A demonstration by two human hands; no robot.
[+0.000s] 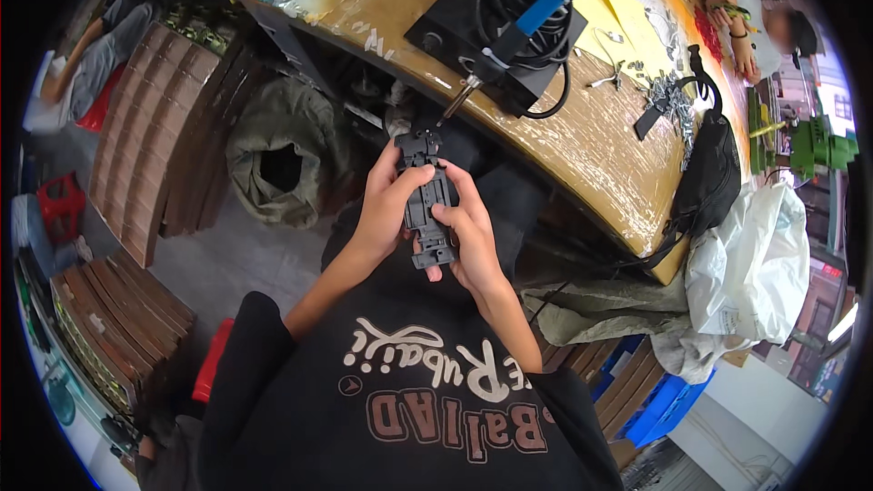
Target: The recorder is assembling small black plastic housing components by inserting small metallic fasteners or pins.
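Both my hands hold a long black plastic part [420, 209], a chassis-like piece with slots and notches, upright above my lap. My left hand [386, 205] grips its left side, the thumb lying across the upper middle. On the other side my right hand [471, 232] is closed round it, its thumb pressing lower on the face. Just beyond the part's upper end, the metal tip of a soldering iron [464, 95] with a blue and black handle points down over the table's edge. The iron leans across a black box [500, 27] with coiled cable.
The wooden worktable [582, 164] carries yellow paper [618, 23] and a pile of small metal parts [668, 100]. A black bag [709, 173] and a white sack [750, 264] hang by its right corner. Brown tray stacks [150, 127] and an open grey-green sack [282, 159] stand left. Another person's hand [744, 59] is at far right.
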